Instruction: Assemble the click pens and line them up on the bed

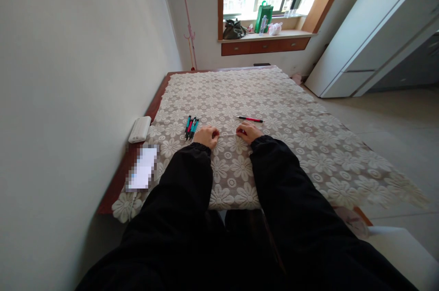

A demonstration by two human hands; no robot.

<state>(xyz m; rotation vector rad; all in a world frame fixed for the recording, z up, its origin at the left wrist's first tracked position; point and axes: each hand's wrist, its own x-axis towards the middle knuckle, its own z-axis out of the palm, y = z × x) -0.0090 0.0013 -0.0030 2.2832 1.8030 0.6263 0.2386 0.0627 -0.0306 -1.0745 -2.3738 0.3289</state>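
Near the middle of the tabletop [291,112], toward its near edge, the person's two hands rest on the white floral lace cloth [322,153] that covers it. The left hand [206,136] is curled into a loose fist, its fingers pressed together around one end of a thin pale rod [227,135], possibly a pen refill. The right hand [248,132] pinches the other end of that rod between its fingertips. The rod runs level between the two hands, just above the cloth or on it; which of the two cannot be told. Both arms wear black sleeves [187,176].

Just beyond the left hand lies a small bundle of pens [191,127] with teal and red barrels, side by side and touching. Beyond the right hand a single red pen [250,119] lies crosswise on the cloth, apart from the bundle. At the left edge of the tabletop, against the wall, sits a white rounded case [140,129], and nearer the front left corner lies a blurred white rectangle [142,168].
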